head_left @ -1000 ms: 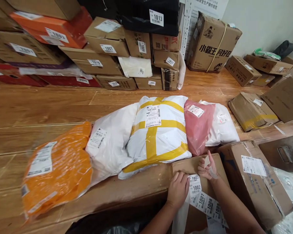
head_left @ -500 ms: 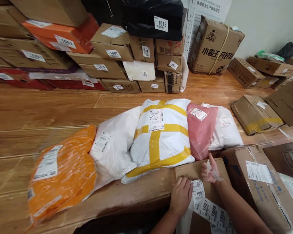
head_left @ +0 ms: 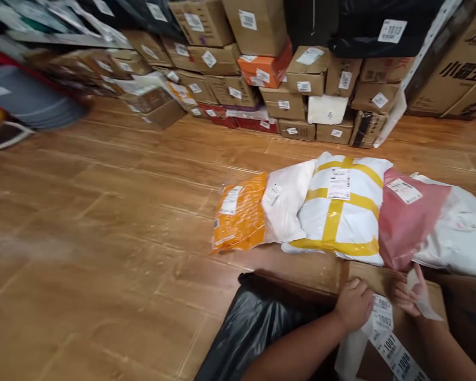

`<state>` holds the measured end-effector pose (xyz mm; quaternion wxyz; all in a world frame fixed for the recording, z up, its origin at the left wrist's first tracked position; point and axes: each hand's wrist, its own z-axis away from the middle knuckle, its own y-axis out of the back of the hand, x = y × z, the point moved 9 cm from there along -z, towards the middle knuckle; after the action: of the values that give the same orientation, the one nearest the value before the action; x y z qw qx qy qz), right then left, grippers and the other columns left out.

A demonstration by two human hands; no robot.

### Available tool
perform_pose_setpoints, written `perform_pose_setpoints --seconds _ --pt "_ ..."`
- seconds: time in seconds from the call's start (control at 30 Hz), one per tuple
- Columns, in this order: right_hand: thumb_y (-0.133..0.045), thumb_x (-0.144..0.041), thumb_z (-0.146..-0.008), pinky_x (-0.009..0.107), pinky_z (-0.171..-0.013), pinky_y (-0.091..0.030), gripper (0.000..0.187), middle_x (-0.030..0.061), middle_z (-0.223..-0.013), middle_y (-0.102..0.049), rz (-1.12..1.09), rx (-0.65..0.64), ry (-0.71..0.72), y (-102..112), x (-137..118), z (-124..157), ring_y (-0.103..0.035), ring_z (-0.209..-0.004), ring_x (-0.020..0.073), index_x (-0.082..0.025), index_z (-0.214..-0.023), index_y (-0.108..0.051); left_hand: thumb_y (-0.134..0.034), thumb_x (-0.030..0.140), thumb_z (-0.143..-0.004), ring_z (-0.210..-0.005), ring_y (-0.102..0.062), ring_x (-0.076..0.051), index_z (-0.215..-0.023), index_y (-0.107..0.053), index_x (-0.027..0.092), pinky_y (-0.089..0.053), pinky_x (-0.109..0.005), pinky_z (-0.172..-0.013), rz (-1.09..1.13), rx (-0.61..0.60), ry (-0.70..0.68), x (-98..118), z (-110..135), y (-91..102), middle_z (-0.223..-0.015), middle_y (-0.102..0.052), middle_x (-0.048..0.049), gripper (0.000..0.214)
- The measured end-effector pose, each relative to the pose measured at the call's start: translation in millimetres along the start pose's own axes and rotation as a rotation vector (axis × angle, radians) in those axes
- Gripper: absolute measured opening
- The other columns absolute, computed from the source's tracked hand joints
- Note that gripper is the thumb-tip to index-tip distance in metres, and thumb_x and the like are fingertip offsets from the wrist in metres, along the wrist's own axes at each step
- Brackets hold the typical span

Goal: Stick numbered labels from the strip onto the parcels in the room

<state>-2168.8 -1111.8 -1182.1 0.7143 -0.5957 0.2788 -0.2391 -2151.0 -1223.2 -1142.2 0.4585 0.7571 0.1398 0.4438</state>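
Note:
My left hand (head_left: pixel 354 304) is closed on the edge of a strip of numbered labels (head_left: pixel 385 333), whose tail hangs down over a cardboard box (head_left: pixel 371 272). To its right, my right hand (head_left: pixel 411 296) has a small piece of whitish paper (head_left: pixel 420 296) in its fingers, apart from the strip. Just behind the hands lie a pink bag parcel (head_left: pixel 408 222) and a white parcel with yellow tape (head_left: pixel 317 222). A white bag parcel (head_left: pixel 287 211) and an orange bag parcel (head_left: pixel 246 217) follow to the left.
Labelled boxes (head_left: pixel 293 108) are stacked along the wall, with a black package (head_left: pixel 384 32) on top. A black plastic bag (head_left: pixel 257 323) lies left of my arms. A grey bin (head_left: pixel 27 98) stands at far left on the wooden floor (head_left: pixel 115 248).
The view has swung left, so the parcels appear further right and more shelves and floor show. Both hands keep their hold on the label strip and the paper piece.

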Motion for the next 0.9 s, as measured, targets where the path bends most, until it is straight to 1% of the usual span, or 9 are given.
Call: perform_pose_setpoints --seconds 0.07,0.1,0.13,0.23,0.37,0.5,0.67,0.73,0.9 --pt "-0.041 -0.075 -0.089 0.019 -0.039 -0.016 0.059 -0.0107 -0.037 -0.025 -0.034 0.051 0.062 1.4 1.6 -8.1 -0.015 -0.034 0.0047 -0.021 -0.074 -0.059 -0.063 0.022 -0.088 -0.085 -0.055 -0.02 -0.085 -0.058 0.02 -0.042 -0.035 -0.072 -0.022 0.011 0.027 -4.6 2.0 1.8 -0.084 -0.062 -0.0041 0.006" --pt "-0.042 -0.076 -0.087 0.018 -0.037 -0.015 0.06 -0.0113 -0.035 -0.023 -0.014 0.039 0.068 0.2 4.7 -13.1 -0.013 -0.033 0.0048 -0.02 -0.073 -0.06 -0.062 0.02 -0.088 -0.085 -0.055 -0.021 -0.086 -0.059 0.02 -0.042 -0.036 -0.072 -0.038 0.015 0.031 -7.9 1.2 2.1 -0.085 -0.062 -0.0042 0.004" --pt "-0.041 -0.075 -0.089 0.018 -0.036 -0.014 0.061 -0.0119 -0.034 -0.022 0.006 0.065 0.096 3.9 4.8 -17.5 -0.011 -0.032 0.0049 -0.019 -0.074 -0.061 -0.061 0.017 -0.087 -0.083 -0.055 -0.021 -0.086 -0.059 0.02 -0.042 -0.036 -0.071 -0.057 0.021 0.026 -11.5 -1.6 1.9 -0.084 -0.062 -0.004 0.004" --pt "-0.036 -0.08 -0.087 0.017 -0.034 -0.013 0.069 -0.0122 -0.03 -0.019 0.062 0.129 0.114 18.1 5.6 -26.0 -0.009 -0.031 0.0057 -0.018 -0.071 -0.062 -0.06 0.01 -0.086 -0.08 -0.056 -0.021 -0.086 -0.058 0.019 -0.041 -0.035 -0.07 -0.112 0.031 -0.026 -19.4 -18.7 -0.9 -0.081 -0.062 -0.0035 0.009" --pt "-0.041 -0.083 -0.082 0.016 -0.034 -0.013 0.071 -0.0117 -0.03 -0.022 0.01 0.154 0.117 27.7 11.3 -27.3 -0.01 -0.03 0.0047 -0.017 -0.069 -0.063 -0.063 0.011 -0.083 -0.081 -0.057 -0.022 -0.084 -0.057 0.02 -0.039 -0.036 -0.072 -0.141 0.029 -0.091 -20.1 -33.4 -2.0 -0.081 -0.063 -0.0033 0.01" --pt "-0.036 -0.083 -0.084 0.016 -0.033 -0.016 0.074 -0.0096 -0.031 -0.028 -0.043 0.05 0.119 17.9 18.3 -32.8 -0.016 -0.028 0.0054 -0.016 -0.071 -0.064 -0.061 0.01 -0.081 -0.078 -0.057 -0.021 -0.081 -0.055 0.021 -0.038 -0.036 -0.071 -0.144 0.023 -0.052 -24.9 -29.5 1.2 -0.077 -0.062 -0.0021 0.013" --pt "-0.036 -0.085 -0.083 0.018 -0.031 -0.021 0.075 -0.0073 -0.031 -0.031 -0.04 0.03 0.112 10.9 22.6 -43.9 -0.022 -0.027 0.0067 -0.016 -0.06 -0.056 -0.058 0.007 -0.079 -0.079 -0.057 -0.022 -0.085 -0.059 0.023 -0.04 -0.036 -0.074 -0.16 0.04 -0.033 -29.6 -21.4 -1.6 -0.077 -0.064 -0.0026 0.017" --pt "-0.036 -0.084 -0.083 0.018 -0.031 -0.022 0.075 -0.0073 -0.032 -0.032 -0.049 0.003 0.123 5.4 22.8 -47.1 -0.022 -0.026 0.0068 -0.016 -0.062 -0.057 -0.057 0.006 -0.078 -0.08 -0.057 -0.023 -0.087 -0.061 0.023 -0.041 -0.036 -0.075 -0.177 0.046 -0.008 -32.5 -18.4 -3.5 -0.078 -0.064 -0.0033 0.02" --pt "-0.038 -0.082 -0.084 0.018 -0.031 -0.024 0.075 -0.0077 -0.033 -0.033 -0.102 -0.034 0.145 -4.9 22.9 -50.4 -0.023 -0.026 0.0072 -0.013 -0.072 -0.063 -0.059 0.005 -0.078 -0.083 -0.058 -0.023 -0.092 -0.064 0.023 -0.042 -0.037 -0.077 -0.213 -0.049 0.042 -36.3 -12.9 -9.6 -0.082 -0.066 -0.0038 0.024"
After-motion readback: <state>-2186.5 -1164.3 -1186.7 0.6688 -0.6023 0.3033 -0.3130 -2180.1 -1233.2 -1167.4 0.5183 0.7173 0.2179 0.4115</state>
